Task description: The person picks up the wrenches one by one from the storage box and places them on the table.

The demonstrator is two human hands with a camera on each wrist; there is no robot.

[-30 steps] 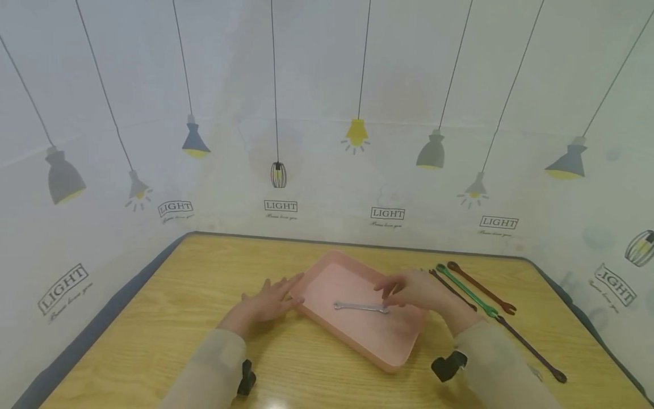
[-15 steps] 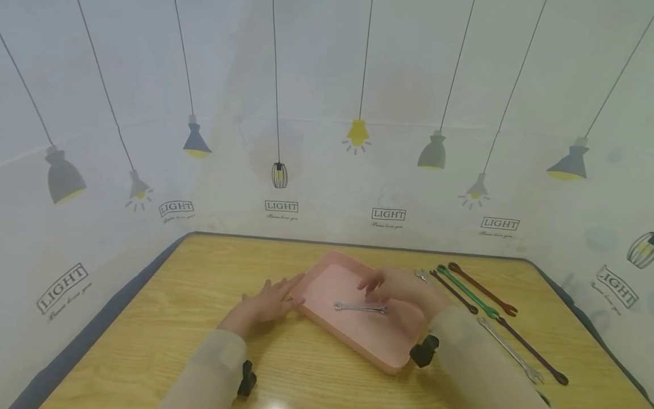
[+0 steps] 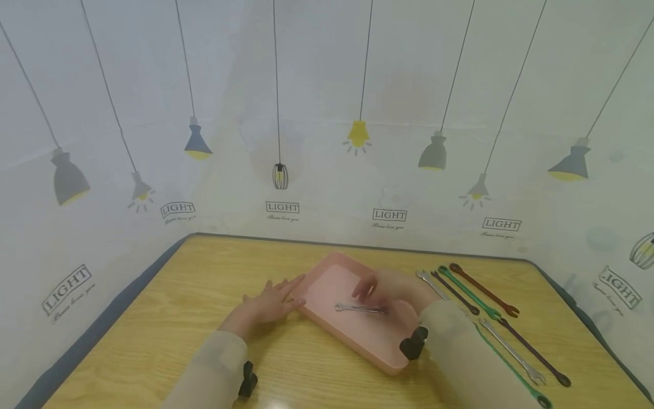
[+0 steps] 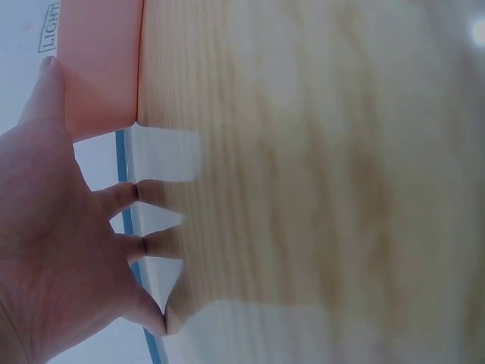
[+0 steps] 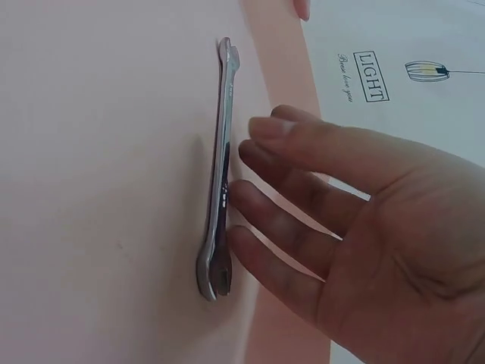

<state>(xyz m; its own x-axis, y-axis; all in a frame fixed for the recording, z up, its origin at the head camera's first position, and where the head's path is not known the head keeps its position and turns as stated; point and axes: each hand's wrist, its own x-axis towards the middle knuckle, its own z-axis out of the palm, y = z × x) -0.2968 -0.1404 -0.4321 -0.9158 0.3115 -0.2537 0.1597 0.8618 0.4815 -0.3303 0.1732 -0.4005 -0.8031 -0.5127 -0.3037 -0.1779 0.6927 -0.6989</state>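
A pink tray (image 3: 352,343) stands at an angle on the table, and a silver wrench (image 3: 352,308) lies inside it. My left hand (image 3: 265,305) is spread flat at the tray's left side, its thumb (image 4: 47,91) against the tray wall in the left wrist view. Over the tray is my right hand (image 3: 385,287), fingers loosely bent. In the right wrist view its fingertips (image 5: 241,189) come right beside the wrench (image 5: 218,182) without curling round it. Part of the wrench's right end is shadowed by the hand in the head view.
Right of the tray lie several wrenches: a red-brown one (image 3: 482,288), a green one (image 3: 467,291), dark purple ones (image 3: 533,352) and silver ones (image 3: 511,349). Another green wrench (image 3: 541,399) lies partly under the right sleeve. A printed curtain (image 3: 327,170) surrounds the wooden table (image 3: 153,341).
My right hand and forearm have moved left over the tray, uncovering more wrenches on the right. The wrench in the tray and my left hand have stayed in place.
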